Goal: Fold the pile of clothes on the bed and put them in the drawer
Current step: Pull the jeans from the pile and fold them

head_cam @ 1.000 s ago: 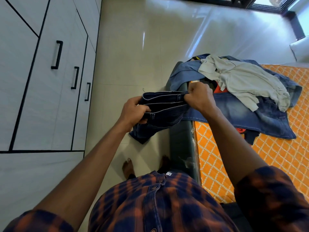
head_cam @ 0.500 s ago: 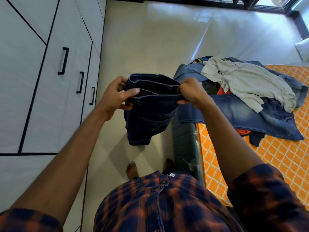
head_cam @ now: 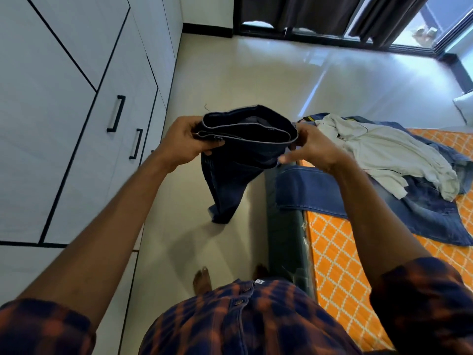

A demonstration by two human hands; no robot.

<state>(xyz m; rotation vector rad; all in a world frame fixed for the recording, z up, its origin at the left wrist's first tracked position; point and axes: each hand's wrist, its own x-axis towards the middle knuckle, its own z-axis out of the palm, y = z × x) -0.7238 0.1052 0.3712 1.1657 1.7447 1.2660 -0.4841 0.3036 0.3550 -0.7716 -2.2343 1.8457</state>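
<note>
Up in front of the person's chest, seen from the head camera, two bare hands hold a pair of dark jeans (head_cam: 243, 160) in the air. The left hand (head_cam: 184, 142) is closed on the left end of the waistband, thumb on top and fingers curled under the cloth. The right hand (head_cam: 311, 147) pinches the right end of the waistband with thumb and first fingers, while its other fingers stick out loosely below, looking blurry. The waistband is stretched between both hands and gapes open on top, so you can see the dark inside. The rest of the jeans hangs down from the hands, bunched and folded, and the low end dangles above the shiny cream floor (head_cam: 268, 80) without touching it. To the right is the bed (head_cam: 340, 265) with an orange sheet that has a white diamond pattern. On it lies the pile of clothes (head_cam: 409, 201), mostly blue denim, with a pale shirt (head_cam: 389, 157) spread on top. The pile is just beside the right hand, a bit farther away. On the left stands a white wardrobe (head_cam: 51, 124) with black handles. At the far end are dark curtains (head_cam: 307, 14) and a window. Bare feet show near the bottom, next to the bed's edge, and the plaid sleeves are orange and blue.
</note>
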